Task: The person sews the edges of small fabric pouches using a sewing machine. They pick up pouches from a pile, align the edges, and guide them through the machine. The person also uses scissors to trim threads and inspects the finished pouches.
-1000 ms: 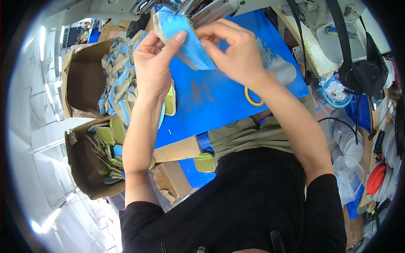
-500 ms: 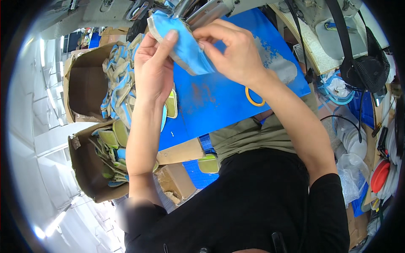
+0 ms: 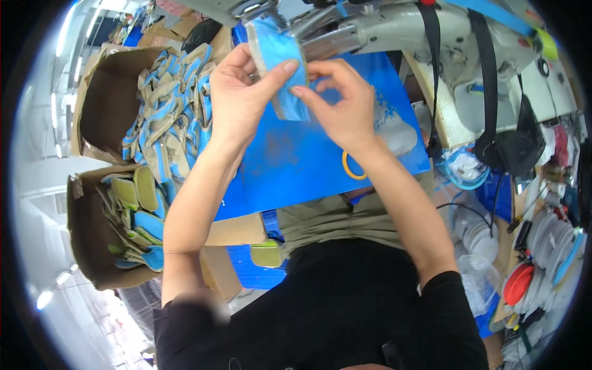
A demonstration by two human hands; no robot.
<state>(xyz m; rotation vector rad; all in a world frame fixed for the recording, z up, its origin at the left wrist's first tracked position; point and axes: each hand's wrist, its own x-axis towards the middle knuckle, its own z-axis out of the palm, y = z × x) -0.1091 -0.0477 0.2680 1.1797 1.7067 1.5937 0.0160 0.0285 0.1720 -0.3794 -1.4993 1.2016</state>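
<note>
A blue fabric piece with a beige edge (image 3: 274,46) hangs below the metal head of a machine (image 3: 333,40), over the blue tabletop. My left hand (image 3: 237,102) grips it from the left, thumb pressed flat on its blue face and fingers behind. At its right edge my right hand (image 3: 345,105) pinches the fabric between thumb and forefinger. Where the top of the piece meets the machine is partly hidden by metal parts.
Left of the blue tabletop (image 3: 271,185) lies a heap of blue and beige fabric pieces (image 3: 176,123) by an open cardboard box (image 3: 98,123). A nearer box (image 3: 92,234) holds green and blue pads (image 3: 145,188). A yellow ring (image 3: 349,169) is at the table's front edge. Black straps (image 3: 484,68) hang right.
The view has shifted, showing more of the machine arm. The fabric piece now hangs more upright, and my left thumb lies further across it. Both hands still hold it.
</note>
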